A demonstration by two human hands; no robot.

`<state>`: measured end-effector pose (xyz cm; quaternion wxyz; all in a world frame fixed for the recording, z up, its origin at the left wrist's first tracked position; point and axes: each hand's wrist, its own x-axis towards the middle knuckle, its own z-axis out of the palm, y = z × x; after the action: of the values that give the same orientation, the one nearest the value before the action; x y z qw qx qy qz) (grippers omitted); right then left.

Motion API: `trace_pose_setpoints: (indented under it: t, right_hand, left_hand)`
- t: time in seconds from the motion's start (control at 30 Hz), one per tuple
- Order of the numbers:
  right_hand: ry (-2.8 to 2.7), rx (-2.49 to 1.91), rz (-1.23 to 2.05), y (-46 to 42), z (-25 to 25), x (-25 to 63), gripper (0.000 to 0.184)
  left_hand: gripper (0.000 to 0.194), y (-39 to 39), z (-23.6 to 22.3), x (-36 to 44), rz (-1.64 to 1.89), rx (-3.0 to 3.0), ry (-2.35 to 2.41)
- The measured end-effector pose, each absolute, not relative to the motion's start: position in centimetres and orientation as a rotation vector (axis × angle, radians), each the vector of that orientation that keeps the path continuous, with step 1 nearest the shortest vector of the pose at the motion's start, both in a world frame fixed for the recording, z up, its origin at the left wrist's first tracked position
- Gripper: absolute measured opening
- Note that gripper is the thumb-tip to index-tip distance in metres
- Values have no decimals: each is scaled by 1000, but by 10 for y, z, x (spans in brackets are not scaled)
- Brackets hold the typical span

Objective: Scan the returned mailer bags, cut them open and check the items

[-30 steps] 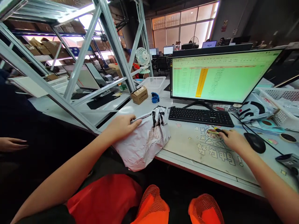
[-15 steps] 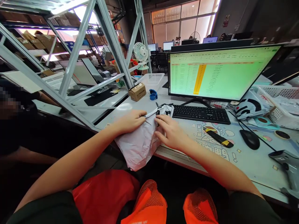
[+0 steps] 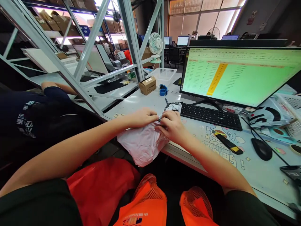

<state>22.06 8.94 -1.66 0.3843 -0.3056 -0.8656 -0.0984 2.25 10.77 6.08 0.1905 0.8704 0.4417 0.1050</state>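
A soft pale-pink mailer bag (image 3: 141, 144) lies at the desk's near edge and hangs partly over it. My left hand (image 3: 142, 116) grips its upper edge, fingers pinched on the plastic. My right hand (image 3: 171, 125) is closed on the same upper edge right beside the left, near the bag's black-and-white printed end (image 3: 175, 107). A black and yellow utility knife (image 3: 227, 142) lies on the desk mat to the right of my right arm, untouched.
Behind the bag are a black keyboard (image 3: 210, 115), a monitor (image 3: 240, 75) with a green spreadsheet, a mouse (image 3: 261, 149), a small cardboard box (image 3: 147, 85), a blue tape dispenser (image 3: 163, 91) and a white basket (image 3: 163, 75). A person in a dark shirt (image 3: 28, 116) crouches left by the metal rack (image 3: 87, 59). A scanner (image 3: 293, 172) lies far right.
My right hand left the knife on the mat, moved left to the bag and closed on its upper edge next to my left hand. The view shifted left.
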Motion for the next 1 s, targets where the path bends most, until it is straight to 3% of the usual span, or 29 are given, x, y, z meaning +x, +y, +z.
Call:
trace_pose_setpoints:
  t: [0.13,0.33,0.5,0.77,0.9,1.0]
  right_hand:
    - [-2232,-723,-496,76,-22,228,25]
    - [-2341,-638,-674,33,-35,276,20]
    - [-2365,-701,-698,1,-53,333,22]
    - [-2449,-723,-344,-7,-34,318,18]
    - [-2648,-797,-223,1,-27,279,38]
    - [-2796,-1050,-170,4,-38,250,98]
  left_hand:
    - [40,103,58,26,235,2617,1390]
    - [33,109,60,-3,70,3370,1550]
    - [36,150,64,-39,215,3313,1817]
    - [36,138,49,15,556,3026,1787]
    - [36,96,42,30,710,2905,1636]
    - [35,76,30,30,831,2770,1552]
